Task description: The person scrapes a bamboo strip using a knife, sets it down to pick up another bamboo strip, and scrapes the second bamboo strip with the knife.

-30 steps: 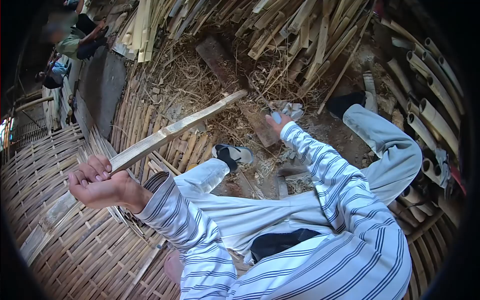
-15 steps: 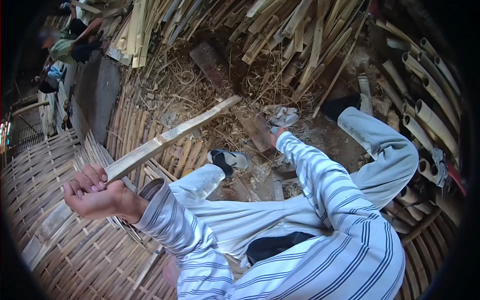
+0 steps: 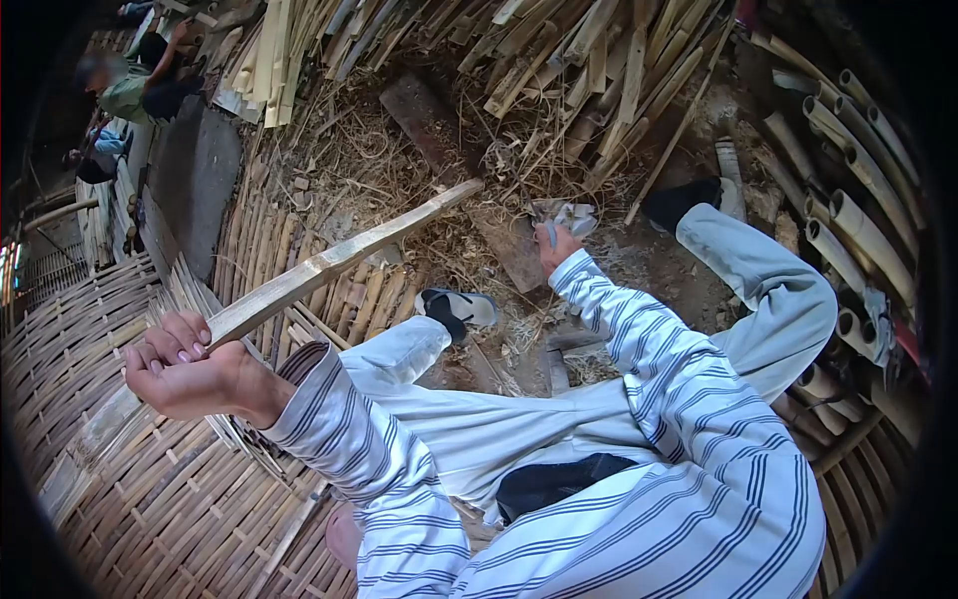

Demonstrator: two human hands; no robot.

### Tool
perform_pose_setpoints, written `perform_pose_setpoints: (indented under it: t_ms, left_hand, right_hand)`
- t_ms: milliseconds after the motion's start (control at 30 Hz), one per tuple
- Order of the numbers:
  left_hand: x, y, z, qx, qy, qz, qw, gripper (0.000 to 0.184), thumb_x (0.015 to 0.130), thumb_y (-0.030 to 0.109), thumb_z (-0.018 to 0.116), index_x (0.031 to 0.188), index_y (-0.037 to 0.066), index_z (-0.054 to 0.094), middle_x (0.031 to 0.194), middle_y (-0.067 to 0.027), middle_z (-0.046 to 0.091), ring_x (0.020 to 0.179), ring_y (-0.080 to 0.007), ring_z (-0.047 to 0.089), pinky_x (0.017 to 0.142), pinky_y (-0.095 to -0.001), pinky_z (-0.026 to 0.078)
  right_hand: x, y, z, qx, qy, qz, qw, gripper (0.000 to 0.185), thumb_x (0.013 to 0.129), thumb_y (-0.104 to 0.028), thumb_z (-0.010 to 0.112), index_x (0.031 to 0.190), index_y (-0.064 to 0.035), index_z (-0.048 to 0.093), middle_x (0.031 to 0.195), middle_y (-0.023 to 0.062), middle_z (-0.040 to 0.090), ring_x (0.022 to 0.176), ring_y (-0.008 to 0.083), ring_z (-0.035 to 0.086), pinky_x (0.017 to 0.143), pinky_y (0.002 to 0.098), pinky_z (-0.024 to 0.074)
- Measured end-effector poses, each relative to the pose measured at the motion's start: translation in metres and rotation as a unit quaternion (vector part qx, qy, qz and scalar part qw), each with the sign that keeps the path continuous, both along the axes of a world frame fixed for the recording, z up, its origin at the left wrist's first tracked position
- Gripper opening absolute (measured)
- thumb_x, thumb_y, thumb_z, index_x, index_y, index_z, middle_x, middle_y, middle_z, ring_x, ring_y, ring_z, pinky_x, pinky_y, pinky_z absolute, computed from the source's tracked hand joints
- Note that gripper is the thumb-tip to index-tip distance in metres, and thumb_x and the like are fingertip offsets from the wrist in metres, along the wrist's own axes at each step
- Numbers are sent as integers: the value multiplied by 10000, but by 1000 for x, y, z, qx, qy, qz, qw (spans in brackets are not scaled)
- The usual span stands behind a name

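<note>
My left hand is closed round the near end of a long split bamboo strip. The strip slants up and to the right, its far end above a brown plank on the ground. My right hand is closed beside the plank's lower end, next to a crumpled pale plastic piece. A small grey part shows at its fingers; what it grips is mostly hidden.
Bamboo shavings cover the ground. Split strips are piled at the back, and bamboo tubes lie at right. A woven bamboo mat is at lower left. Another person sits at far left.
My right hand has moved slightly up and left, near the plank's end. The bamboo strip has shifted a little, its far end rising slightly. My left hand keeps its hold.
</note>
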State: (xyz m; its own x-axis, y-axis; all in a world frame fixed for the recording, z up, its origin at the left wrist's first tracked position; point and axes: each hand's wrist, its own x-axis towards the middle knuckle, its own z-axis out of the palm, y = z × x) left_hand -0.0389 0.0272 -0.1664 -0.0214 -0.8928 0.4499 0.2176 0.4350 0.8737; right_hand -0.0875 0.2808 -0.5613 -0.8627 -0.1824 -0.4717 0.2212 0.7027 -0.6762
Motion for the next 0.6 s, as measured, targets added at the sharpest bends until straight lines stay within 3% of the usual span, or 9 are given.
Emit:
perform_pose_setpoints:
  t_ms: [100, 133, 200, 267, 367, 433, 500, 600]
  left_hand:
    - [4, 1, 0, 11, -1, -6, 1000, 336, 855, 196, 350, 559, 175, 191, 482, 24, 164, 393, -90, 169, 400, -244, 172]
    - [4, 2, 1, 12, -5, -7, 1000, 335, 859, 202, 354, 563, 170, 199, 481, 17, 170, 393, -94, 179, 398, -246, 178]
    - [-1, 0, 3, 6, 4, -13, 1000, 336, 863, 208, 356, 565, 166, 208, 477, 10, 174, 391, -99, 188, 397, -248, 186]
    - [2, 0, 1, 6, 3, -12, 1000, 339, 864, 209, 353, 560, 166, 207, 472, 11, 172, 389, -100, 189, 398, -248, 187]
    - [2, 4, 2, 19, 2, -13, 1000, 345, 860, 207, 352, 553, 170, 198, 466, 14, 169, 388, -97, 184, 400, -247, 183]
    - [-4, 17, 3, 5, 3, -21, 1000, 347, 854, 196, 358, 549, 171, 194, 467, 16, 170, 390, -93, 181, 402, -245, 179]
    - [-7, 29, 6, -4, 0, -32, 999, 354, 860, 196, 355, 546, 174, 192, 466, 21, 168, 388, -87, 176, 398, -240, 180]
    - [-7, 32, 8, 4, 0, -27, 1000, 367, 877, 207, 341, 541, 178, 194, 463, 29, 163, 380, -77, 164, 386, -231, 175]
  right_hand:
    - [23, 14, -3, 38, -2, 62, 997, 547, 877, -510, 457, 1042, -11, 609, 974, 274, 610, 952, 430, 580, 840, 444, 474]
    - [22, 12, -16, 200, -106, 154, 962, 612, 874, -550, 405, 1112, -19, 595, 1060, 289, 586, 1025, 419, 561, 912, 458, 442]
    - [15, 12, -23, 213, -120, 149, 958, 657, 874, -571, 369, 1175, -18, 558, 1113, 290, 565, 1069, 409, 543, 953, 451, 415]
    - [7, 11, 20, 222, -128, 162, 953, 675, 889, -557, 351, 1238, 1, 499, 1170, 277, 546, 1107, 404, 524, 956, 450, 409]
    - [-11, 14, 15, 270, -132, 283, 911, 667, 903, -548, 315, 1230, 6, 489, 1171, 223, 571, 1092, 402, 536, 925, 453, 423]
    - [-4, 27, -132, 169, -89, 242, 951, 450, 955, -298, 269, 1168, -22, 554, 1086, 212, 617, 1030, 396, 573, 875, 421, 457]
    - [-26, 17, -15, 277, -120, 294, 907, 509, 930, -397, 305, 1120, -14, 580, 1056, 223, 620, 993, 394, 583, 866, 416, 456]
    - [-36, 13, 32, 231, -117, 256, 931, 624, 894, -547, 360, 1049, -2, 621, 1012, 240, 624, 937, 389, 598, 852, 410, 455]
